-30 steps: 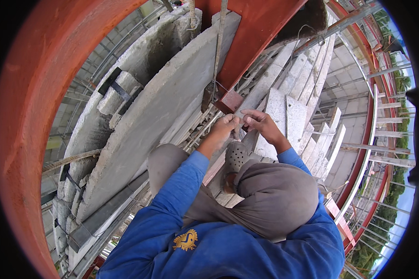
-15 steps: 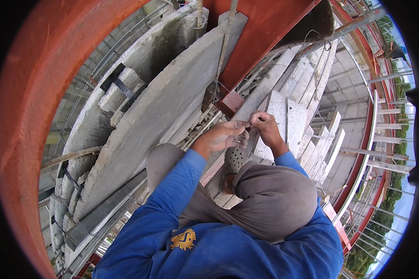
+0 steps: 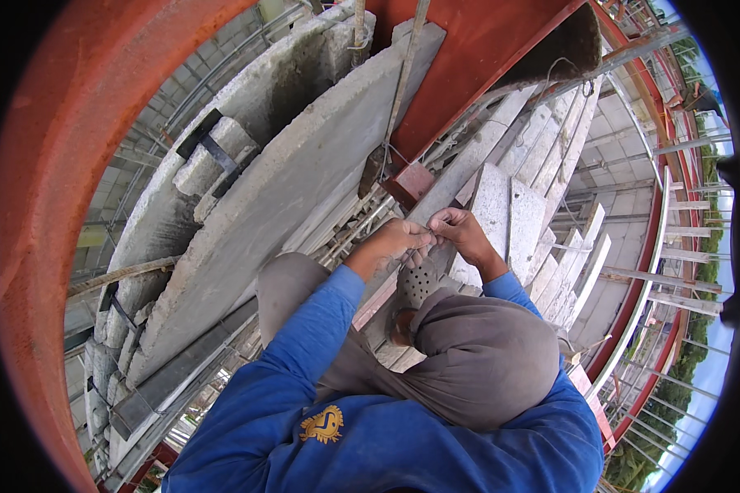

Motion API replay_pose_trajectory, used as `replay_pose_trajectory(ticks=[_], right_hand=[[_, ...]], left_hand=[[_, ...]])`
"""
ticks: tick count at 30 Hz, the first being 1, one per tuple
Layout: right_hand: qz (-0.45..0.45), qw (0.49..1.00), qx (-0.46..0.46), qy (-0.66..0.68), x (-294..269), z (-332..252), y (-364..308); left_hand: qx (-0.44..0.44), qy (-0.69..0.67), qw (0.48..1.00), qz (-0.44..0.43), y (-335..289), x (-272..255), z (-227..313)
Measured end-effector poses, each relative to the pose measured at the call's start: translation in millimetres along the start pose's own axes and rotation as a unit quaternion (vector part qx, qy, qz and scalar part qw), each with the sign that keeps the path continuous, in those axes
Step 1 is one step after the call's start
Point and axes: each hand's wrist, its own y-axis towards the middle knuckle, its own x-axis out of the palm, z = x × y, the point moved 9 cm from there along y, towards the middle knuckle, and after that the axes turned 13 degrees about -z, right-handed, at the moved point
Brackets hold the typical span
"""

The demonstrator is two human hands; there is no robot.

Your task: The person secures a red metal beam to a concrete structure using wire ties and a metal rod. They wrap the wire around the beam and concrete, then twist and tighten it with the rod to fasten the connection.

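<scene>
My left hand (image 3: 393, 245) and my right hand (image 3: 464, 233) meet in front of my knees, fingertips almost touching. Both are closed in a pinch. Whatever lies between the fingertips is too small and thin to make out. Below them shows a grey perforated clog (image 3: 416, 283) on my foot, resting on planks. Left of my hands stands a large grey concrete panel (image 3: 279, 197) with rough edges, tilted on its side. A rusty steel bar (image 3: 407, 74) runs down along its far end, with thin wire at its lower part.
A red steel beam (image 3: 469, 74) rises ahead, and a curved red member (image 3: 49, 205) fills the left edge. Behind the panel is a second rough concrete piece (image 3: 222, 156). Dusty planks (image 3: 543, 156) lie ahead to the right. Scaffold tubes (image 3: 674, 283) and a drop are at far right.
The fingers of my left hand have curled in more, and the hand has turned slightly. My right hand has shifted a little left and down. Both remain close together.
</scene>
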Motion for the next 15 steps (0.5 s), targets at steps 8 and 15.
replay_pose_trajectory(ticks=[8, 15], right_hand=[[0.122, 0.984, -0.01, -0.132, -6, 15, 2], [0.21, 0.953, -0.047, -0.211, -25, -4, 4]], left_hand=[[0.035, -0.063, 0.996, 0.062, 6, -12, -14], [0.038, -0.103, 0.988, 0.108, -1, -14, 1]])
